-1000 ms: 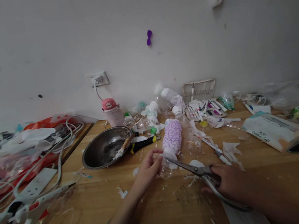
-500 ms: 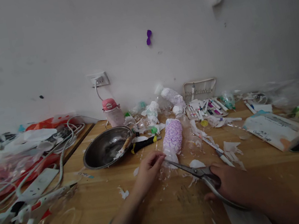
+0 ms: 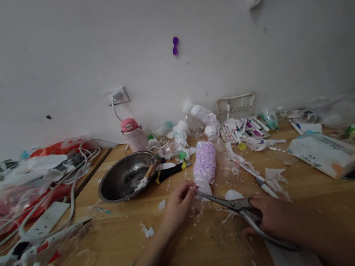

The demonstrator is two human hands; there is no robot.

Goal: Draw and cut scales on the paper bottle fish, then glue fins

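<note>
A paper-covered bottle point(image 3: 205, 164) with purple scale marks lies on the wooden table point(image 3: 191, 257), its near end clear plastic. My left hand point(image 3: 178, 204), a green bangle on its wrist, pinches that near end with closed fingers. My right hand point(image 3: 271, 219) grips the handles of metal scissors point(image 3: 234, 207). The scissor blades point left and up, and their tips reach the bottle's near end beside my left fingers.
A steel bowl point(image 3: 127, 181) with a brush sits left of the bottle. Markers point(image 3: 243, 130), paper scraps and a pink cup point(image 3: 133, 133) crowd the back by the wall. Cables, a power strip point(image 3: 41, 221) and glue guns lie left; a packet point(image 3: 326, 154) lies right.
My left hand's fingers have shifted slightly along the bottle's near end, and the scissor tips have edged closer to them. The view has tilted a little.
</note>
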